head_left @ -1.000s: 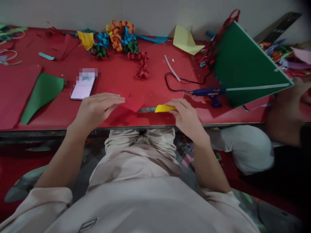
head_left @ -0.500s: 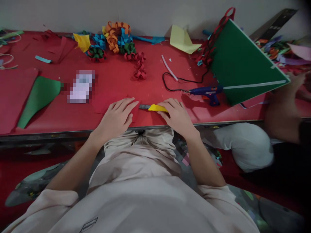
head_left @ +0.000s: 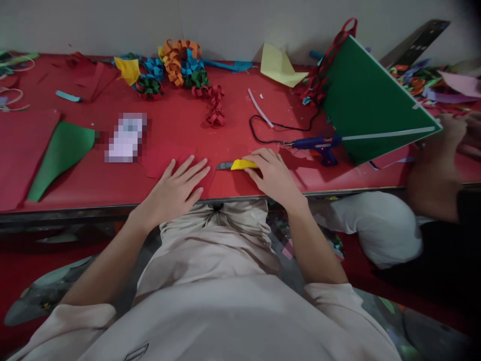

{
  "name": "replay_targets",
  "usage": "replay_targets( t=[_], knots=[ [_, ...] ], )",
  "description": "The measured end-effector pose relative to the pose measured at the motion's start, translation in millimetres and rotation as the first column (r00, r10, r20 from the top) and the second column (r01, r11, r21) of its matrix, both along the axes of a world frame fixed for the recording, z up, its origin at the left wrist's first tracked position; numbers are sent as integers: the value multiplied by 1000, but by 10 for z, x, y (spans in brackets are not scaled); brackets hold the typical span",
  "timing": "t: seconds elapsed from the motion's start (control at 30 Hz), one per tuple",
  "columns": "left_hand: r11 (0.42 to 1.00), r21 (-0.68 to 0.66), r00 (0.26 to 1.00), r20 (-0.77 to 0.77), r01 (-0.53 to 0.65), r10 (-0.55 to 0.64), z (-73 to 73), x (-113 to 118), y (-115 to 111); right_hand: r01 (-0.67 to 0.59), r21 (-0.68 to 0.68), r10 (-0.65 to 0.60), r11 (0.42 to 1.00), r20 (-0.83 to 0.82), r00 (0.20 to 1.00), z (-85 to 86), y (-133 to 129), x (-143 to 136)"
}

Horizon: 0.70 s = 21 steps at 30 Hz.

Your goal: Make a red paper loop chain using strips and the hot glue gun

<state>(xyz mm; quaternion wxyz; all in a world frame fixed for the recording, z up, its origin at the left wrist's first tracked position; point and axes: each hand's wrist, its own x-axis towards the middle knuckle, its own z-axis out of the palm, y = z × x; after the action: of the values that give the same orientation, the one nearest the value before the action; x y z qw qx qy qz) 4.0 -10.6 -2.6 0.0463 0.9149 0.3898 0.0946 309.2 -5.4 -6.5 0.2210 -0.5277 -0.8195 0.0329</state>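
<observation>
Pressing the red paper (head_left: 171,159) flat at the desk's (head_left: 93,175) front edge with spread left hand (head_left: 176,188), the right hand (head_left: 274,175) pinches the yellow cutter (head_left: 242,164), blade at the sheet's edge, seemingly mid-cut; next needs a steady straight pull.

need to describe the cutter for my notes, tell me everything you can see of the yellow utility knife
The yellow utility knife lies flat on the red table near its front edge. Its handle looks like yellow plastic with a ribbed or notched lower edge, and a grey metal blade sticks out of its left end, pointing toward the left hand. The right hand covers the handle's right end, its fingers curled over it. The blade tip lies close to the red paper under the left hand; whether it touches is unclear.
</observation>
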Motion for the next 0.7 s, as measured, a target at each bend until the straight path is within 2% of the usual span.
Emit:
replay_targets(
  t=[0.27,0.47,0.6,0.7],
  knots=[
    [995,-1,995,-32,98,-98,-6,-30,-7,-31,8,31,999,-21,999,-1,70,71],
    [986,-48,986,-13,163,-163,36,-24,4,-38,9,38,999,6,999,48,-71,103],
    [993,7,992,42,120,-121,18,34,15,-41,13,41,999,11,999,45,-167,83],
    [996,64,998,15,67,-68,-6,63,-5,-49,2,49,999,3,999,16,-182,74]
  ],
)
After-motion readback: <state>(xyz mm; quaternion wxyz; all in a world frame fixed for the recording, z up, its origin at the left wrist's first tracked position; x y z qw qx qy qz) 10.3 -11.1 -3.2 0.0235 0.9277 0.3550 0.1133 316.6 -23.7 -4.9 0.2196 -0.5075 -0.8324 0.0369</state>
